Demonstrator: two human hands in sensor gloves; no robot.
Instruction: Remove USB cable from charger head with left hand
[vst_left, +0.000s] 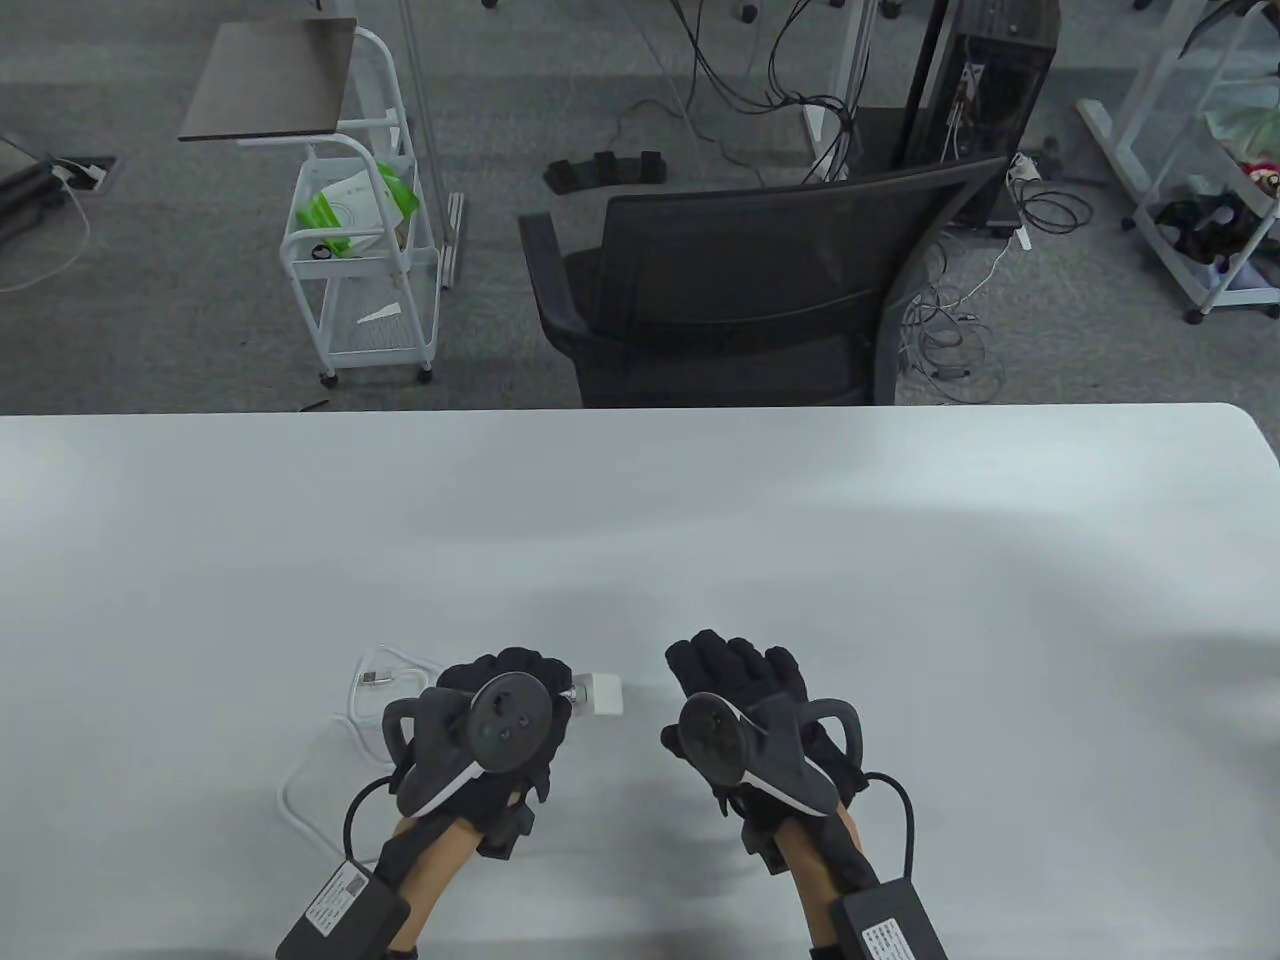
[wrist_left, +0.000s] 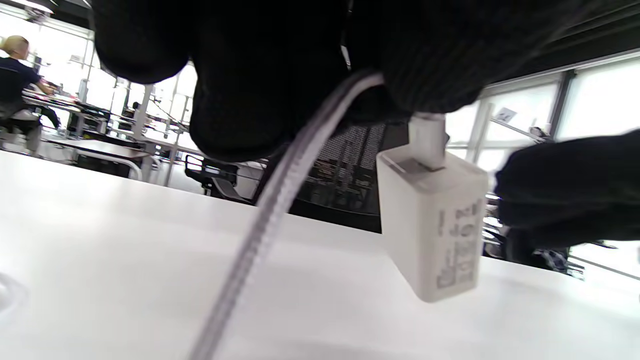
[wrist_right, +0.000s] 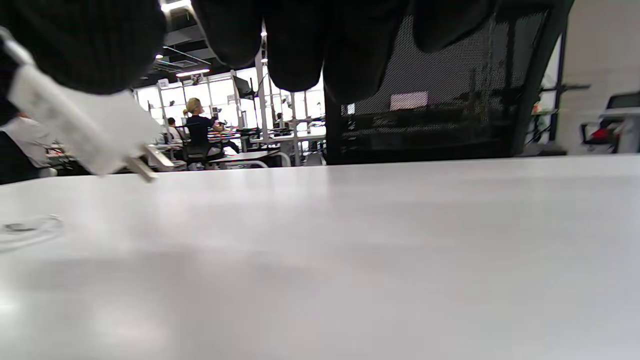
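Observation:
My left hand pinches the white USB plug that sits in the top of the white charger head. In the left wrist view the charger head hangs from the plug, just above the table. The white cable runs down from my left fingers and lies in loops on the table, its free connector to the left. My right hand is open beside the charger, a small gap apart, holding nothing. The charger's prongs point toward it.
The white table stretches far ahead and to both sides. A black mesh office chair stands behind its far edge. A white trolley and floor cables lie beyond it.

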